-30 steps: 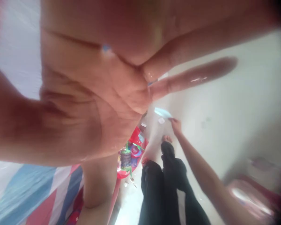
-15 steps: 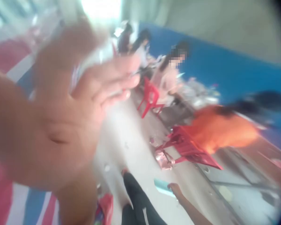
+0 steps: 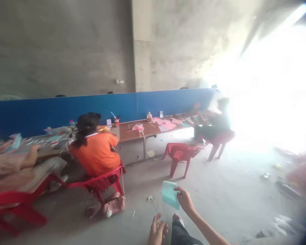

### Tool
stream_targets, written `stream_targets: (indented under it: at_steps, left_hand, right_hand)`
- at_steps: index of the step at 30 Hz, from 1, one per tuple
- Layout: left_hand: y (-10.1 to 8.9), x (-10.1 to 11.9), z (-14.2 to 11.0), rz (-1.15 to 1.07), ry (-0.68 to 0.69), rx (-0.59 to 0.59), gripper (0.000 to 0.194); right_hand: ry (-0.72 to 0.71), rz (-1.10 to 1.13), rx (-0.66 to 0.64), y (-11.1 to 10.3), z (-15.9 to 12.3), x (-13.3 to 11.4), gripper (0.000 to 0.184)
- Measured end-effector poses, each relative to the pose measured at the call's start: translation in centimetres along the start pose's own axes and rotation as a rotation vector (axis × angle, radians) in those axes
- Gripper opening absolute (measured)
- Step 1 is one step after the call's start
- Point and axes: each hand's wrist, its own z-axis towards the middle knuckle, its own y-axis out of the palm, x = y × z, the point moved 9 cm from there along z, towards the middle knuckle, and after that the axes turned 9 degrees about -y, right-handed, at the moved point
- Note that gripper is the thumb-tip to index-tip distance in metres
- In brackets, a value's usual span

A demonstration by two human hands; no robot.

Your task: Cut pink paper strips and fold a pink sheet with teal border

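My right hand (image 3: pixel 185 200) pinches the edge of a flat light-blue sheet (image 3: pixel 169 194), perhaps paper or thin foam, between thumb and fingers. The sheet is held above the floor, in front of my foot (image 3: pixel 177 219). At the bottom of the view, my left hand (image 3: pixel 158 230) hangs with its fingers loosely bent and apart, and nothing shows in it. It is below the sheet and not touching it.
A red chair (image 3: pixel 180 154) stands ahead, before a long brown table (image 3: pixel 127 134) along a blue partition (image 3: pixel 158 102). Left, a person in an orange shirt (image 3: pixel 97 153) sits at the table, a pink bag (image 3: pixel 114 203) by their chair. Scraps lie on the floor (image 3: pixel 206 204).
My view has swung right and steadied. A large hand close to the camera, apparently my left, is now lower and farther away. The sheet is still in my right hand.
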Motion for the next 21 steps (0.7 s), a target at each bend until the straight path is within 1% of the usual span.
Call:
stream_targets:
  at_steps: [1, 2, 4, 5, 6, 7, 8, 9, 10, 11, 12, 14, 16, 17, 18, 19, 21]
  left_hand:
    - [2.1, 0.7, 1.3, 0.120, 0.022, -0.026, 0.066]
    - [3.7, 2.5, 2.3, 0.186, 0.075, -0.015, 0.066]
    - [6.4, 7.4, 3.8, 0.223, 0.138, 0.045, 0.067]
    - [8.2, 10.0, 4.3, 0.203, 0.151, 0.037, 0.064]
    - [10.5, 12.3, 4.8, 0.156, 0.154, -0.033, 0.062]
    - [13.0, 14.2, 5.3, 0.086, 0.144, -0.118, 0.062]
    - [15.4, 15.9, 5.8, 0.014, 0.148, -0.188, 0.064]
    - [18.1, 17.3, 6.3, -0.037, 0.165, -0.289, 0.063]
    - [20.2, 18.5, 7.0, -0.079, 0.198, -0.319, 0.060]
    - [21.4, 19.2, 8.2, -0.120, 0.226, -0.261, 0.056]
    - [22.1, 19.4, 9.7, -0.142, 0.231, -0.172, 0.052]
    - [22.8, 19.2, 13.0, -0.175, 0.221, -0.004, 0.046]
    - [23.2, 19.6, 16.3, -0.196, 0.206, 0.065, 0.042]
    - [23.2, 20.1, 18.0, -0.189, 0.186, 0.091, 0.041]
    - [23.0, 21.1, 19.7, -0.175, 0.160, 0.121, 0.041]
    - [22.7, 22.6, 21.3, -0.169, 0.157, 0.152, 0.040]
    - [22.0, 27.2, 24.6, -0.214, 0.176, 0.223, 0.039]
  right_hand:
    - [-0.048, 0.000, 0.033, -2.2, 1.5, -0.7, 0.035]
    - [-0.084, 0.001, 0.081, -4.4, 3.0, -1.3, 0.035]
    - [-0.172, 0.001, 0.130, -7.8, 5.7, -2.4, 0.035]
    - [-0.220, 0.002, 0.126, -9.0, 6.9, -2.8, 0.036]
    - [-0.269, 0.005, 0.116, -10.0, 8.0, -3.0, 0.037]
    - [-0.325, 0.003, 0.075, -10.6, 8.9, -3.0, 0.038]
    - [-0.392, -0.010, 0.002, -10.7, 9.7, -3.0, 0.039]
    - [-0.456, -0.033, -0.073, -10.7, 10.4, -2.9, 0.039]
    - [-0.513, -0.062, -0.141, -10.6, 10.9, -2.5, 0.039]
    - [-0.556, -0.092, -0.187, -10.7, 11.3, -1.9, 0.038]
    - [-0.577, -0.117, -0.211, -11.0, 11.7, -1.1, 0.038]
    - [-0.546, -0.139, -0.217, -11.7, 12.5, 1.2, 0.037]
    - [-0.429, -0.128, -0.207, -12.5, 13.3, 4.2, 0.036]
    - [-0.354, -0.115, -0.198, -12.9, 13.6, 5.9, 0.035]
    - [-0.279, -0.102, -0.186, -13.3, 13.8, 7.6, 0.033]
    - [-0.213, -0.087, -0.180, -13.5, 14.0, 9.3, 0.032]
    - [-0.098, -0.057, -0.188, -13.6, 14.4, 12.9, 0.028]
